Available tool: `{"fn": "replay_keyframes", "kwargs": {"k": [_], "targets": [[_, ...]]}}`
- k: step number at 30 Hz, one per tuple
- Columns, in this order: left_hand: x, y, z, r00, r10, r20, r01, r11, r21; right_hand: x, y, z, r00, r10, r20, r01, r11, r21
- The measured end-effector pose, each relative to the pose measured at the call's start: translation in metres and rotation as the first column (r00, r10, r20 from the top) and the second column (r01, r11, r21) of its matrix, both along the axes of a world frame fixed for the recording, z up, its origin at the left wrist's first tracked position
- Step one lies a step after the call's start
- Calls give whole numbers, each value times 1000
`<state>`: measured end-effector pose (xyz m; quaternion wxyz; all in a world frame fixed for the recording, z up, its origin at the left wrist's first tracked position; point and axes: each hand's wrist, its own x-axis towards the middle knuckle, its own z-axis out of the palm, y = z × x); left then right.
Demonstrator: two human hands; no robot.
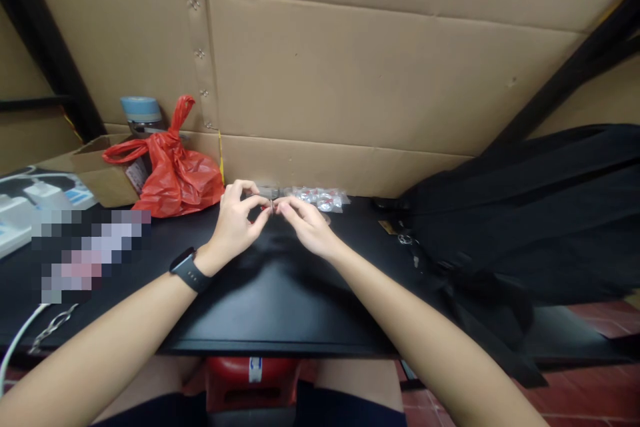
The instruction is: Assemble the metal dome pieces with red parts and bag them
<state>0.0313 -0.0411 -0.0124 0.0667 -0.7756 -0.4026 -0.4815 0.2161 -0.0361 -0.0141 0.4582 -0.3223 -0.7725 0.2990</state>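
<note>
My left hand point(239, 217) and my right hand point(306, 222) meet above the back part of the black table point(280, 307). Thumb and forefinger of each are pinched on a small, thin, ring-like thing point(272, 207), shiny with a bit of red beside it. It is too small to name, and the fingertips cover much of it. Just behind my hands, several small clear plastic packets point(325, 199) with silvery and red contents lie against the cardboard wall. A dark watch point(191, 270) is on my left wrist.
At the left stand a knotted red plastic bag point(177, 173), a cardboard box point(107, 177), a blue-lidded bottle point(143, 113) and a white power strip point(20, 217). A black backpack point(530, 213) fills the right side. A cardboard wall point(350, 80) closes off the back.
</note>
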Motion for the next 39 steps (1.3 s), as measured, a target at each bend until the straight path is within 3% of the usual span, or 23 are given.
{"fn": "replay_keyframes", "kwargs": {"k": [11,18,21,24,29,33,36,39], "targets": [[-1,2,-3,998,-35,-46,35,999,10,0,1,-1,996,-13,87,10,999,33],[-5,0,5,996,-86,-10,82,978,-193,10,6,0,975,-95,201,68,988,140],[-7,1,3,975,-174,-140,137,961,-241,13,7,1,970,-75,232,40,988,151],[-7,2,-4,932,-214,-292,111,937,-332,15,7,2,965,-67,253,30,988,149],[-16,10,-5,895,-251,-368,78,902,-425,17,8,0,924,-95,370,33,985,169],[-44,25,7,917,-103,-385,-82,896,-437,21,10,0,867,-77,492,14,991,131],[-64,34,13,852,-2,-523,-294,824,-484,29,15,2,815,-40,578,-23,995,102],[-70,37,13,813,-42,-581,-357,752,-554,47,24,5,734,-63,676,-3,995,96]]}}
